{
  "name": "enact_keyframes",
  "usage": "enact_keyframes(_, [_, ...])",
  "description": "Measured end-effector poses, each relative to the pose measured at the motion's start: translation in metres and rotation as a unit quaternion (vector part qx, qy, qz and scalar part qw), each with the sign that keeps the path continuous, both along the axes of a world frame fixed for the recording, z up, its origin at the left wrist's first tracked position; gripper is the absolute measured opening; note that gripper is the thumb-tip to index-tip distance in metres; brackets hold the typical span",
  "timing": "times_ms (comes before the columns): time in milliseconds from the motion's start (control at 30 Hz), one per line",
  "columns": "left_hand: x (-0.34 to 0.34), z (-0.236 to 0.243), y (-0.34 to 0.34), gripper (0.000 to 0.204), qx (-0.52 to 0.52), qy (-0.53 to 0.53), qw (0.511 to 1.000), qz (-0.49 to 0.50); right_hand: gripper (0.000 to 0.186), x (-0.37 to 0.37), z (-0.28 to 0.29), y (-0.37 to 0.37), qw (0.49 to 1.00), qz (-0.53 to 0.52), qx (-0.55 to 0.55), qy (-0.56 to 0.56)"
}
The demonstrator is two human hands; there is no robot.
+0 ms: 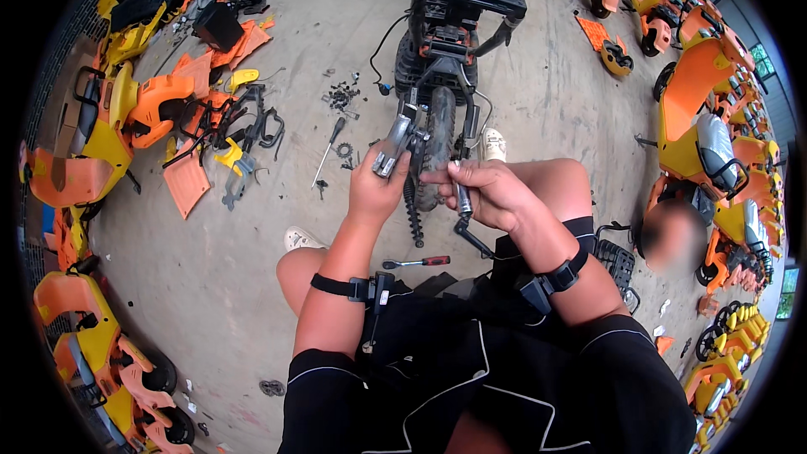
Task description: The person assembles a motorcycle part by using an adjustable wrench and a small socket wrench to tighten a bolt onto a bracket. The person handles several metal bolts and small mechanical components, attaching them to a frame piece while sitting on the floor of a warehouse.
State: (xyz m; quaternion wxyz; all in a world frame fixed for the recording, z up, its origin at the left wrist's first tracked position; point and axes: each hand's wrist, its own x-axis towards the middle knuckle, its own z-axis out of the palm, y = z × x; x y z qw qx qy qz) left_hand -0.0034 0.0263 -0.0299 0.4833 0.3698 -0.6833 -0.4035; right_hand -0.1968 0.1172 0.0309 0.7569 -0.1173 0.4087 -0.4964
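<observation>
Both forearms rise from the lower edge, each strapped at the wrist, meeting above the knees. Left hand point(374, 189) is clamped around a grey metal bracket point(392, 147) at the near end of the stripped black scooter frame point(445, 50). Right hand point(487, 193) curls shut on a slim silver rod point(462, 200), just beside the wheel point(439, 139). Nearer, a red-handled screwdriver point(418, 262) lies on the concrete floor point(218, 269); farther left, orange body panels point(189, 181) lie scattered.

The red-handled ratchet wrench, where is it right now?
In the head view, the red-handled ratchet wrench lies on the concrete floor between the person's knees, just below the left hand and the coil spring.
</observation>
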Motion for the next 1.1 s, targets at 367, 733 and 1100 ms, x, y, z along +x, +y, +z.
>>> enact_keyframes(367, [0.007,-0.003,-0.005,0.037,-0.09,-0.112,0.989,-0.016,0.039,-0.002,0.017,-0.001,0.878,0.063,-0.143,0.452])
enact_keyframes(733, [0.014,0.004,-0.014,0.04,-0.09,-0.094,0.991,-0.031,0.034,0.023,0.061,-0.012,0.832,0.09,-0.1,0.538])
enact_keyframes(1100, [0.023,0.01,-0.017,0.042,-0.126,-0.073,0.987,-0.066,0.033,0.001,0.026,-0.023,0.979,0.171,-0.104,-0.036])
